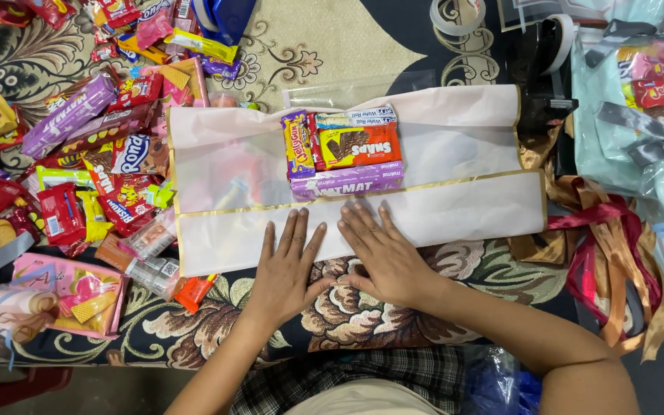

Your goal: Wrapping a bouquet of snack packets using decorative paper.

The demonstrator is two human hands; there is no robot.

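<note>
My left hand [288,265] and my right hand [380,247] lie flat, fingers spread, side by side on the near edge of a translucent white wrapping sheet [463,207] with gold trim, spread over a patterned cloth. A small stack of snack packs [345,152] sits on the sheet's middle, just beyond my fingertips: an orange wafer pack on top, a yellow-purple pack on its left, a purple bar in front. Neither hand holds anything.
A heap of assorted snack packets [94,146] covers the left side. A pink wafer bag [71,296] lies at the near left. Ribbons [609,246] in red and gold and wrapped teal gift bundles [647,107] fill the right. Tape rolls [459,14] lie at the far edge.
</note>
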